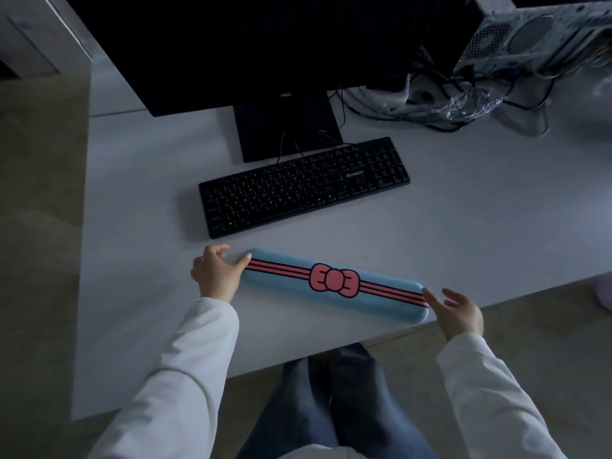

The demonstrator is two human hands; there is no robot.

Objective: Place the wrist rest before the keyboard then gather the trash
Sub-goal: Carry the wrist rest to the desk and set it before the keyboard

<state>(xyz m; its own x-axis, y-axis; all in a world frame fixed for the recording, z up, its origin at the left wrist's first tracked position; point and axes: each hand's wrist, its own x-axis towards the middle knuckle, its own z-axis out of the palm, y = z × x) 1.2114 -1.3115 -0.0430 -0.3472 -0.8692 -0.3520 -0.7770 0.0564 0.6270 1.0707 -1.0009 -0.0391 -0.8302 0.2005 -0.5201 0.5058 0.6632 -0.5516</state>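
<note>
Nearest are the person's knees in blue jeans [334, 402] under the table edge, and two pale sleeves reaching forward over the white table [463, 226]. The wrist rest [334, 286] lies flat on the table near its front edge, on the person's side of the black keyboard [303, 187] and apart from it, a strip of bare table between them. It is a long blue pad with pink stripes and a pink bow at its middle; its long axis runs from upper left to lower right, so its left end sits closer to the keyboard and its right end almost reaches the table's edge. The keyboard slants the other way, so the two are not parallel. The left hand [217, 274] rests at the pad's left end, thumb laid on top and the other fingers curled behind the tip. The right hand [458, 311] is at the right end, fingers spread loosely, fingertips touching the pad's rounded tip. Behind the keyboard stands a dark monitor [251, 48], with a computer case [536, 34] and tangled cables [447, 104] to the right.
</note>
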